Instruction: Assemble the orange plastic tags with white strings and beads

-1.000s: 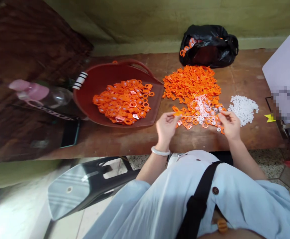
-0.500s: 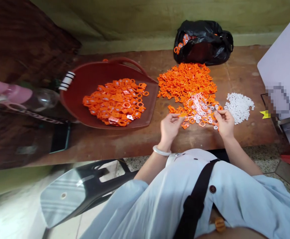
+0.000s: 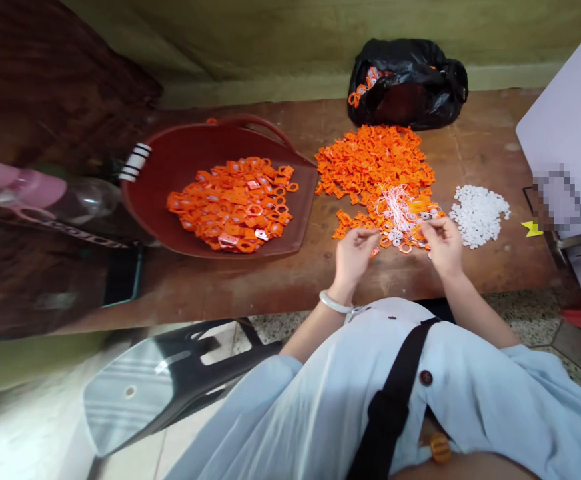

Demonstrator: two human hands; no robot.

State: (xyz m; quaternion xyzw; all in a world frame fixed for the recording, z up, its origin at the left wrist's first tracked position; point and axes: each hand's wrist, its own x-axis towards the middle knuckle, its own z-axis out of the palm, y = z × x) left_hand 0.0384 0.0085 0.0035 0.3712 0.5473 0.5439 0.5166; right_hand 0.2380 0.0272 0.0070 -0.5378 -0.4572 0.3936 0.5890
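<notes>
My left hand (image 3: 354,259), with a pale bangle (image 3: 335,302) at its wrist, is closed in a pinch at the near edge of the small orange plastic pieces (image 3: 375,160). What its fingertips hold is too small to make out. To its right, my right hand (image 3: 443,247) also pinches, and its fingertips hide what is between them. Between and just beyond the hands lies a bundle of white-and-pink strings (image 3: 398,207) on the orange pieces. Small white round parts (image 3: 395,238) lie about its near end. A blurred orange shape (image 3: 422,205) shows just beyond my right fingertips.
A brown-red scoop-shaped basket (image 3: 145,193) holding a pile of orange pieces stands left. A black plastic bag (image 3: 410,83) lies at the back. White parts (image 3: 480,217) are heaped on the right. A phone (image 3: 122,275) and a pink-topped bottle (image 3: 35,190) lie far left.
My left hand has moved right, and the orange piece seen at its fingertips before no longer shows there. My right hand has shifted slightly left, so the hands are closer together.
</notes>
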